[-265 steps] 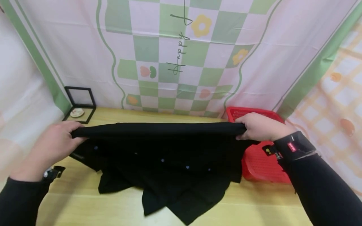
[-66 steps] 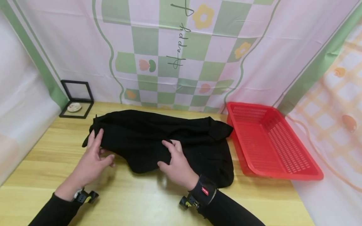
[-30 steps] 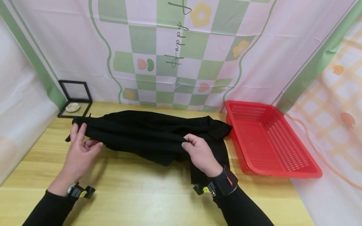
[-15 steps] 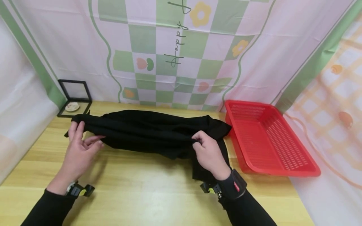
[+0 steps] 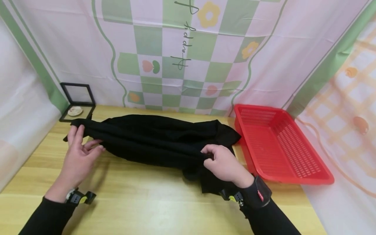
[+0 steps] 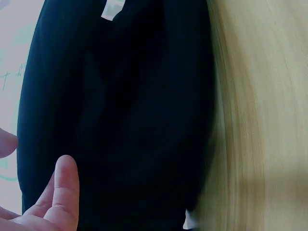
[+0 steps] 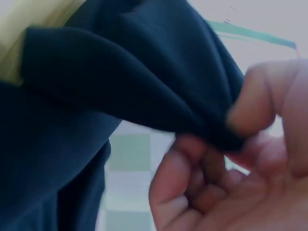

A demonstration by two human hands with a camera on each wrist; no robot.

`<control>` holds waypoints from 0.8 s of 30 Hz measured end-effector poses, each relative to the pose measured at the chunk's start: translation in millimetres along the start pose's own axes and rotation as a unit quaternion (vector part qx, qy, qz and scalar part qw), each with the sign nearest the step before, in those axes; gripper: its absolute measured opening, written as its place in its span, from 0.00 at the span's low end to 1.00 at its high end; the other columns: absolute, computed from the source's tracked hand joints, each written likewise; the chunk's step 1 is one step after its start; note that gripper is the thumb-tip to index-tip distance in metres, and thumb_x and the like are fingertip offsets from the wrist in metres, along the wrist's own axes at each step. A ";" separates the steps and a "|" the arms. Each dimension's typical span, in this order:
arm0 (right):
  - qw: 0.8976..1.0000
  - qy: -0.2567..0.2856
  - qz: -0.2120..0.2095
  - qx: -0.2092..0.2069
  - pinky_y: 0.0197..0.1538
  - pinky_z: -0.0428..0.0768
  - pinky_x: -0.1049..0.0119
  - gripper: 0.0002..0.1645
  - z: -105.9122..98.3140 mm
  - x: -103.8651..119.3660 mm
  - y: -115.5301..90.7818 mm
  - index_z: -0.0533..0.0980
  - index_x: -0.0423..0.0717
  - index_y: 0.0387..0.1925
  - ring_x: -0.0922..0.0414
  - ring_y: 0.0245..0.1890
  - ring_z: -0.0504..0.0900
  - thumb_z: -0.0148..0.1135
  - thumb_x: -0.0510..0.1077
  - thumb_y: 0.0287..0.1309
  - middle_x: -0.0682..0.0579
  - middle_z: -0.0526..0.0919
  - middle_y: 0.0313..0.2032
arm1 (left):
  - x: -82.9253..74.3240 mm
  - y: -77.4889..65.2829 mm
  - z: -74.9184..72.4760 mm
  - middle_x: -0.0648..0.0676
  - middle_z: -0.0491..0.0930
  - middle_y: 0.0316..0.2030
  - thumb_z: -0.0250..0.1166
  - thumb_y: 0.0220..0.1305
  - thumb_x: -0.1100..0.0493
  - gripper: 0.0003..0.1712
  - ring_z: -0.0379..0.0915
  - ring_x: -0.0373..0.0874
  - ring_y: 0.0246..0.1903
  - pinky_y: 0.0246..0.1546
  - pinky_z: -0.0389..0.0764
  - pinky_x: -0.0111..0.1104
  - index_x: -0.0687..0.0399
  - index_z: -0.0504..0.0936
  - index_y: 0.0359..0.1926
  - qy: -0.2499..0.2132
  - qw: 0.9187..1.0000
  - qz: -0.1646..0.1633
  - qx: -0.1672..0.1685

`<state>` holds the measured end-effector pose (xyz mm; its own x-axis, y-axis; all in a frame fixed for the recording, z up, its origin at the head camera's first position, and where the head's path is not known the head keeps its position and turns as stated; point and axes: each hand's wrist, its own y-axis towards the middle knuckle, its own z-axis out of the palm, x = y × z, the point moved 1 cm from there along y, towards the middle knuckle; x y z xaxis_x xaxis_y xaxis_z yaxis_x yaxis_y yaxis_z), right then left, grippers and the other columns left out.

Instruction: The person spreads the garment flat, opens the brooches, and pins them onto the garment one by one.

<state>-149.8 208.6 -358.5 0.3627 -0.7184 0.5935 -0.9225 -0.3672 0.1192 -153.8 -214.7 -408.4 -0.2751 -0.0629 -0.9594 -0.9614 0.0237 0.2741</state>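
A black shirt (image 5: 152,140), bunched into a long strip, stretches across the wooden table between both hands. My right hand (image 5: 224,163) pinches its near edge toward the right end, with thumb and curled fingers on the cloth; the right wrist view shows this grip on the gathered fabric (image 7: 144,72). At the left end, my left hand (image 5: 77,160) has two fairly straight fingers against the cloth, with the thumb apart from them. Dark fabric (image 6: 130,120) fills much of the left wrist view, beside the left thumb. What lies under the cloth is hidden.
To the right stands a red plastic basket (image 5: 254,153), close to the shirt's right tip. A black hinged frame (image 5: 77,104) with a small round pale item (image 5: 75,111) sits at the back left. A patterned curtain (image 5: 176,49) hangs behind the wooden table (image 5: 147,202).
Earlier the shirt was held up by both hands, then laid on the table. Since then the right hand took its near edge and moved right; the left hand and the cloth's left end shifted left.
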 end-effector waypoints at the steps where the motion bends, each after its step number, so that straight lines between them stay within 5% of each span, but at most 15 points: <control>1: 0.999 -0.027 -0.007 -0.022 0.38 0.74 0.59 0.13 0.5 0.8 -0.2 0.80 0.48 0.36 0.57 0.31 0.73 0.53 0.32 0.54 0.58 0.76 0.29 | 0.0 0.5 0.1 0.45 0.13 0.74 0.56 0.66 0.78 0.56 0.70 0.29 0.54 0.46 0.77 0.22 0.51 0.28 0.78 0.004 1.000 0.003 0.001; 4: 0.994 -0.050 -0.003 -0.102 0.40 0.74 0.58 0.12 1.4 2.9 -0.5 0.77 0.49 0.32 0.55 0.34 0.74 0.51 0.31 0.56 0.55 0.75 0.31 | 0.4 2.1 1.6 0.46 0.14 0.74 0.56 0.66 0.78 0.56 0.71 0.29 0.54 0.46 0.77 0.22 0.51 0.29 0.78 0.009 1.000 0.008 0.001; 8: 0.987 0.029 0.037 -0.154 0.42 0.73 0.57 0.13 -1.0 3.0 -1.7 0.78 0.49 0.36 0.53 0.37 0.76 0.49 0.32 0.62 0.53 0.78 0.31 | 0.7 3.4 3.2 0.47 0.14 0.74 0.57 0.66 0.78 0.55 0.71 0.28 0.54 0.45 0.77 0.22 0.51 0.30 0.78 0.020 1.000 0.013 0.000; 12: 0.980 0.134 0.076 -0.129 0.42 0.70 0.58 0.12 -7.7 2.6 -4.4 0.78 0.47 0.40 0.53 0.37 0.74 0.47 0.36 0.70 0.49 0.76 0.30 | 0.0 3.5 3.2 0.48 0.14 0.74 0.56 0.66 0.77 0.55 0.71 0.28 0.54 0.45 0.77 0.21 0.52 0.29 0.78 0.036 0.999 0.019 0.006; 16: 0.975 0.184 0.099 -0.077 0.30 0.68 0.62 0.11 -15.4 3.5 -9.0 0.78 0.44 0.39 0.55 0.21 0.65 0.47 0.36 0.69 0.47 0.68 0.21 | -1.0 3.7 2.7 0.48 0.14 0.74 0.56 0.67 0.77 0.55 0.70 0.27 0.54 0.45 0.76 0.22 0.52 0.29 0.78 0.043 0.999 0.016 0.009; 20: 0.990 0.110 0.085 -0.021 0.29 0.70 0.61 0.12 -23.5 6.9 -15.0 0.80 0.46 0.40 0.57 0.18 0.65 0.52 0.33 0.60 0.52 0.70 0.20 | -1.9 4.3 2.4 0.48 0.14 0.74 0.56 0.66 0.77 0.55 0.70 0.27 0.54 0.45 0.76 0.21 0.53 0.29 0.78 0.026 1.000 0.011 0.004; 24: 0.997 -0.056 0.044 -0.002 0.37 0.76 0.57 0.11 -27.4 10.2 -19.4 0.81 0.48 0.38 0.57 0.29 0.75 0.57 0.34 0.55 0.55 0.78 0.31 | -2.7 4.4 2.2 0.48 0.14 0.74 0.56 0.66 0.77 0.55 0.70 0.27 0.54 0.45 0.76 0.21 0.53 0.29 0.78 0.028 1.000 0.011 0.004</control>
<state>-131.8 224.6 -333.0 0.2925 -0.8088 0.5101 -0.9519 -0.2972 0.0747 -157.3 -212.2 -404.8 -0.2965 -0.1174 -0.9478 -0.9550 0.0344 0.2945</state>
